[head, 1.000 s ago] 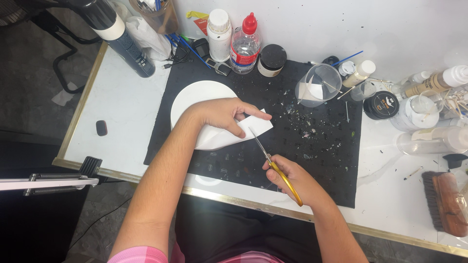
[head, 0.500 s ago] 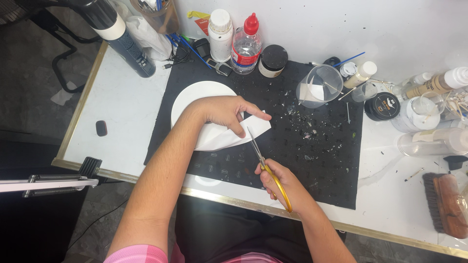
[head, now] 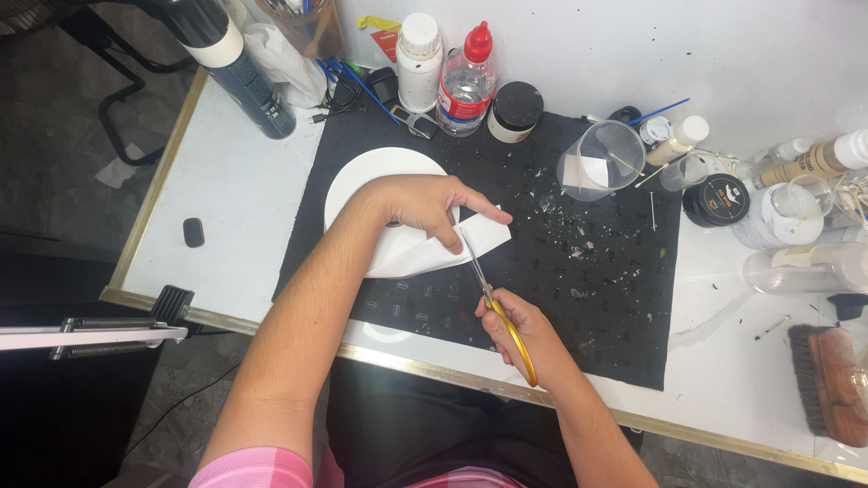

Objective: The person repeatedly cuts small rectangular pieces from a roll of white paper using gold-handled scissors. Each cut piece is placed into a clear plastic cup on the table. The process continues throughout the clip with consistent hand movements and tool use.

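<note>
On the tabletop (head: 226, 199), paper (head: 425, 253) is pinned under the left hand (head: 425, 203) while scissors (head: 493, 307), gripped by the right hand (head: 524, 330), have advanced into it.

Paper (head: 425, 256): plain white, folded sheet.
Scissors (head: 506, 325): yellow handles, silver blades.
Plate (head: 366, 176): white, unpatterned.
Mat (head: 597, 298): black, speckled with pale flecks and bits.
Table (head: 226, 199): white top, gold-coloured edge strip.
Bottle (head: 467, 83): clear, red cap, red label band.
Jar (head: 514, 112): black lid, pale body.
Tall container (head: 420, 61): white, white cap.
Cup (head: 604, 163): clear plastic, white scrap inside.
Brush (head: 836, 384): reddish-brown wood, dark bristles.
Sleeve (head: 262, 468): pink.
</note>
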